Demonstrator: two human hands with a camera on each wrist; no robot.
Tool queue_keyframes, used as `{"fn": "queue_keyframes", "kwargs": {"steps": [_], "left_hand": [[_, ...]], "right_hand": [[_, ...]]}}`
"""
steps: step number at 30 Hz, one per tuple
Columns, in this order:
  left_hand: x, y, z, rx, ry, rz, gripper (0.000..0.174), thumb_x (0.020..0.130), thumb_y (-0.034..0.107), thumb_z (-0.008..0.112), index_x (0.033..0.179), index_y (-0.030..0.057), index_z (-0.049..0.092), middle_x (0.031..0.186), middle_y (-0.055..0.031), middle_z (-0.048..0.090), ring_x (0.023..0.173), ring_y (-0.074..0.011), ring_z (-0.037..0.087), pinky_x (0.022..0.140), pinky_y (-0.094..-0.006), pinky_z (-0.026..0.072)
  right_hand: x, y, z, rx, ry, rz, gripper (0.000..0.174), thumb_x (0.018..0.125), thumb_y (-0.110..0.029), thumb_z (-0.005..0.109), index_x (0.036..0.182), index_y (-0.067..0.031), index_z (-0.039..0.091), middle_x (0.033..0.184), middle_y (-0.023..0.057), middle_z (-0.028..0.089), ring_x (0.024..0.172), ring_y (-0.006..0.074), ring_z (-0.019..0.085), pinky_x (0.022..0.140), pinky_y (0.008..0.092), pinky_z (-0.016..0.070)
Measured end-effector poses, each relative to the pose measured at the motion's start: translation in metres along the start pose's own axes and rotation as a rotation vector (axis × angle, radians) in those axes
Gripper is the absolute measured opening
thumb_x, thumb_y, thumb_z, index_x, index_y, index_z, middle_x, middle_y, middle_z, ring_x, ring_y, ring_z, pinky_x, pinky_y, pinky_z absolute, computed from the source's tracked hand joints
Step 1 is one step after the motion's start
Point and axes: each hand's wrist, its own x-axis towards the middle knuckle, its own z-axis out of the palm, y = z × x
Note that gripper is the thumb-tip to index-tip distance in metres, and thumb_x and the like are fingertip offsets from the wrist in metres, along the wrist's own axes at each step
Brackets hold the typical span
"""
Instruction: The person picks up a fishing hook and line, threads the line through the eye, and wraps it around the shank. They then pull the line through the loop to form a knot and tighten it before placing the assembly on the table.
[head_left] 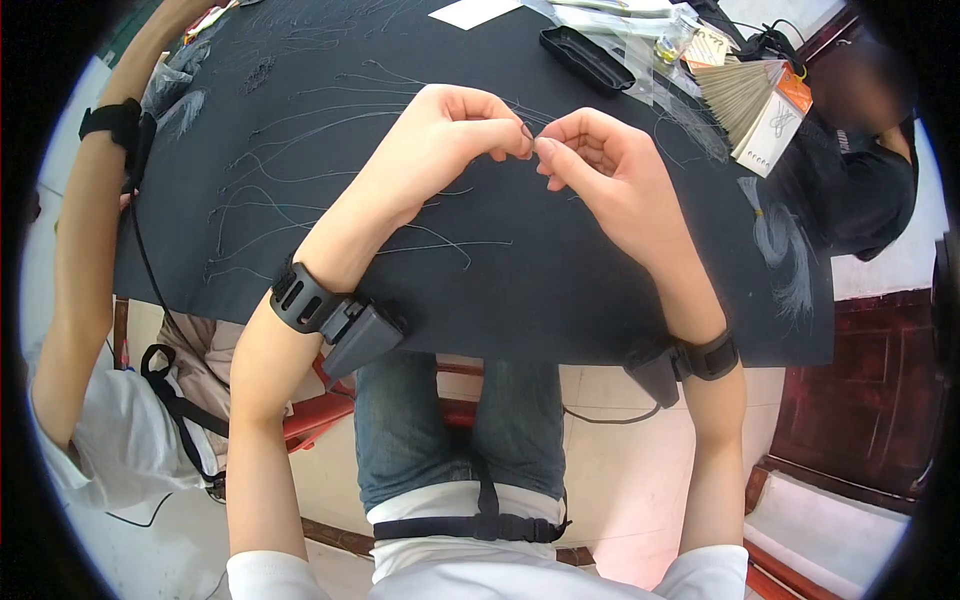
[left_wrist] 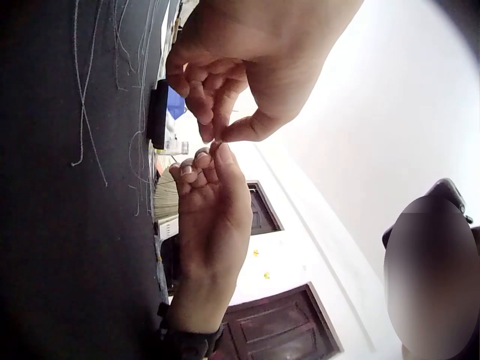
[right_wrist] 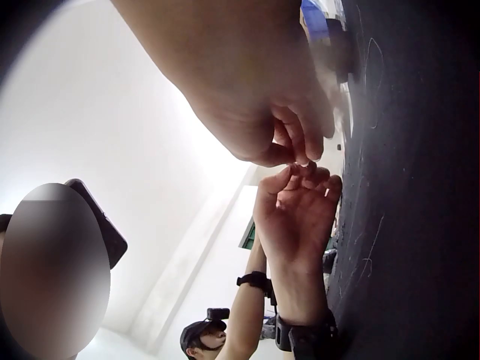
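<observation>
Above the black tabletop point(head_left: 560, 300), both hands are raised with their fingertips meeting. My left hand point(head_left: 455, 130) pinches between thumb and index finger, its other fingers curled. Facing it, my right hand point(head_left: 615, 170) also pinches with thumb and index finger, its remaining fingers loosely bent. Between the fingertips is a tiny piece of what looks like thin thread, mostly hidden by the fingers. Several thin grey threads point(head_left: 460, 244) lie spread over the table under and left of the hands. Two of these cords point(left_wrist: 82, 105) cross each other in the left wrist view.
An open black case point(head_left: 588, 60) lies at the back, near clear plastic bags and a fan of sample cards point(head_left: 745, 105). A tied bundle of pale threads point(head_left: 780, 240) is at the right edge. Another person's arm point(head_left: 90, 240) reaches in at left; a person point(head_left: 860, 180) sits at right.
</observation>
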Motion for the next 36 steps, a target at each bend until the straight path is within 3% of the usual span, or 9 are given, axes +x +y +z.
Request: {"fn": "queue_keyframes", "kwargs": {"steps": [7,13,16,22,36], "left_hand": [[0.0001,0.0016,0.0045,-0.03,0.065,-0.04,0.018,0.069,0.018,0.059,0.072,0.0024,0.066,0.07,-0.0043,0.063,0.07,-0.0097,0.053,0.067,-0.0221,0.0404],[0.0016,0.0007,-0.0004,-0.046,0.082,-0.005,0.017,0.074,0.018,0.06,0.077,0.0027,0.067,0.074,-0.0033,0.063,0.071,-0.0098,0.053,0.068,-0.0215,0.0407],[0.0005,0.0013,-0.0001,-0.013,0.054,-0.008,0.017,0.08,0.019,0.061,0.085,0.0032,0.066,0.08,-0.0056,0.064,0.075,-0.0109,0.056,0.074,-0.0245,0.0425],[0.0001,0.0012,0.0021,0.008,0.04,-0.012,0.02,0.078,0.018,0.065,0.09,0.0026,0.066,0.082,-0.0054,0.064,0.076,-0.0108,0.055,0.074,-0.0248,0.0432],[-0.0027,0.0061,0.0049,-0.078,0.034,-0.07,0.011,0.077,0.011,0.062,0.083,0.0024,0.065,0.078,-0.004,0.063,0.073,-0.0094,0.055,0.07,-0.0235,0.0431]], "right_hand": [[0.0003,-0.0001,-0.0005,-0.008,-0.008,0.026,0.02,0.084,-0.018,0.058,0.086,0.0017,0.062,0.072,0.0062,0.063,0.065,0.0101,0.06,0.06,0.0214,0.0476],[0.001,0.0014,-0.004,0.032,0.066,0.048,0.02,0.085,-0.019,0.058,0.088,0.0006,0.061,0.073,0.0059,0.063,0.066,0.0092,0.059,0.06,0.021,0.0467],[0.0008,0.0003,-0.0036,0.051,0.063,0.074,0.02,0.085,-0.019,0.059,0.088,0.0007,0.061,0.074,0.0056,0.063,0.066,0.0087,0.058,0.06,0.0207,0.0463],[0.0013,0.0019,-0.0035,0.08,0.067,0.088,0.02,0.085,-0.019,0.059,0.087,0.001,0.061,0.073,0.0053,0.062,0.065,0.0083,0.058,0.059,0.0201,0.046],[0.001,0.0008,-0.0002,0.107,0.031,0.114,0.018,0.083,-0.016,0.06,0.084,0.0018,0.061,0.068,0.0032,0.06,0.059,0.0064,0.055,0.055,0.0201,0.0447]]}}
